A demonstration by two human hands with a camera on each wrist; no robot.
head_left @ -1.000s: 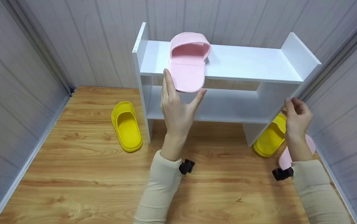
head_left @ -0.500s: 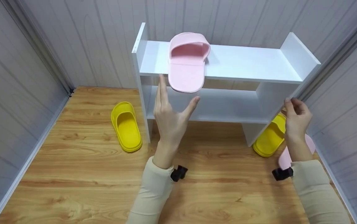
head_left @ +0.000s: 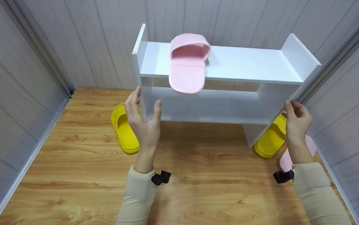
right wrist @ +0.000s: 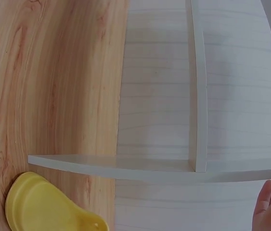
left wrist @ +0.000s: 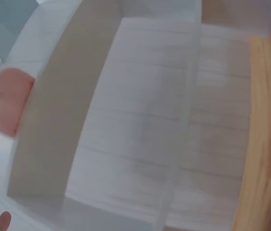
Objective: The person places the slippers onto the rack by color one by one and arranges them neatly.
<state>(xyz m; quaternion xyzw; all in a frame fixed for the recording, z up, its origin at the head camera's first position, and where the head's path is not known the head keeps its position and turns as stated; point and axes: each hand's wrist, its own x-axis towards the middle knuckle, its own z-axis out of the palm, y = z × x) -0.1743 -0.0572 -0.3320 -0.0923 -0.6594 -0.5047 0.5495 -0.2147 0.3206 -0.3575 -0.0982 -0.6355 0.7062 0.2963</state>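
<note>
A pink slipper (head_left: pixel 187 78) lies on the top board of a small white shelf (head_left: pixel 248 64), its heel end jutting over the front edge. My left hand (head_left: pixel 144 125) is off it, thumb and fingers spread, holding nothing. In the head view that hand overlaps part of a yellow slipper (head_left: pixel 126 134) on the floor beside the shelf. My right hand (head_left: pixel 299 123) pinches the front edge of the shelf's right side panel (right wrist: pixel 164 175) between thumb and curled fingers. Behind that hand stand a second yellow slipper (head_left: pixel 269 142) and another pink slipper (head_left: pixel 287 161), both partly hidden.
The wooden floor (head_left: pixel 204 187) runs in front of the shelf. Below the top board is a middle board (head_left: pixel 210 107). Panelled walls (head_left: pixel 104 37) close in the back and both sides. A small black camera (head_left: pixel 161 178) sits on each wrist.
My left hand has moved away from the pink slipper, down and to the left, leaving it on the top board. The right hand has stayed at the side panel.
</note>
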